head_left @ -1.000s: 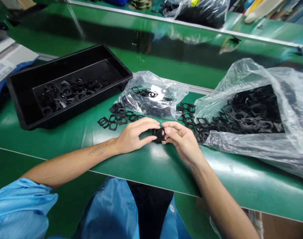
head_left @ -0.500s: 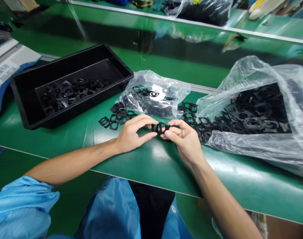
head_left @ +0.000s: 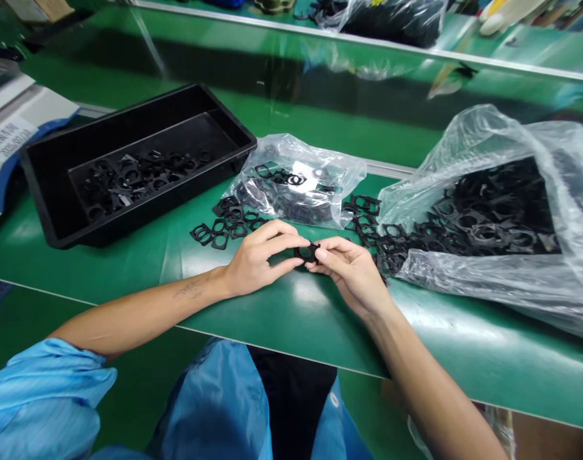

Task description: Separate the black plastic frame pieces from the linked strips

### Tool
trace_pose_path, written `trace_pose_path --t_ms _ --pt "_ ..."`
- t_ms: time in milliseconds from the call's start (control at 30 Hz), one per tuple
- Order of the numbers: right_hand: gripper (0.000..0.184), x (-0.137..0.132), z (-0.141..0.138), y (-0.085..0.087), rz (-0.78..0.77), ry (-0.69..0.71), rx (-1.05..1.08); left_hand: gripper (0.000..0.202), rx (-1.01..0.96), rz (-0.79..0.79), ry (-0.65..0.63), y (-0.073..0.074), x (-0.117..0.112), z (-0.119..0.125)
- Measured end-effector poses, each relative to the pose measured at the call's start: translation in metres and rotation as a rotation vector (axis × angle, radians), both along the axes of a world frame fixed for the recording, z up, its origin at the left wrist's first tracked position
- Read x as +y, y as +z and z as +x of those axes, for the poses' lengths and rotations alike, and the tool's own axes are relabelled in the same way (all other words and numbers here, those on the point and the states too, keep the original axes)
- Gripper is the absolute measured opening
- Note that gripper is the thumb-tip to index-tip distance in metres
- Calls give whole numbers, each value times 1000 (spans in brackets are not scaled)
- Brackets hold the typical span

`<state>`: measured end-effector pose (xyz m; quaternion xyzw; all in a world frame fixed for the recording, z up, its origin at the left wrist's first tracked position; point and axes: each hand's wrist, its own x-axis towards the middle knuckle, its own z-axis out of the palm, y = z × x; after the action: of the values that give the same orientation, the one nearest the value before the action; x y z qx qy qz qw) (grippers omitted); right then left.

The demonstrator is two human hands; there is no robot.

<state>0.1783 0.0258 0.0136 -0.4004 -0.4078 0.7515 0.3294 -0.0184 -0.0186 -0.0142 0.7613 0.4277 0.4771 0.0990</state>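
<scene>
Between my two hands, just above the green table (head_left: 272,316), is a small black frame-shaped part (head_left: 299,253) with a round opening. My left hand (head_left: 260,259) pinches its left side between thumb and fingers. On its right side, the thumb and fingers of my right hand (head_left: 346,265) close on it. Whether it is one piece or two stacked together I cannot tell. Loose black ring parts (head_left: 228,220) lie beyond my left hand. Behind my hands rests a clear plastic bag (head_left: 291,191) with similar parts inside.
A black tray (head_left: 142,204) holding several black parts stands at the left, beside a white and blue device (head_left: 32,121). On the right, a large open plastic bag (head_left: 483,275) spills a heap of black parts (head_left: 497,223). A metal-edged ledge (head_left: 391,54) runs across the back.
My hands have come closer together. The black pieces that showed spread apart between them now look like one frame lined up. The tray and bags have stayed put.
</scene>
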Motion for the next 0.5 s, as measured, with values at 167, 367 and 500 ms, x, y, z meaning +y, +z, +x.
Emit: trace_pose_path --t_ms 167,367,500 --pt "34 0 0 -1 -28 -11 12 22 9 -3 23 1 -1 0" --pt "35 0 0 0 -13 -7 14 22 -15 -3 9 3 -1 1" --pt "35 -1 0 0 41 -8 -20 22 -37 23 11 3 -1 1"
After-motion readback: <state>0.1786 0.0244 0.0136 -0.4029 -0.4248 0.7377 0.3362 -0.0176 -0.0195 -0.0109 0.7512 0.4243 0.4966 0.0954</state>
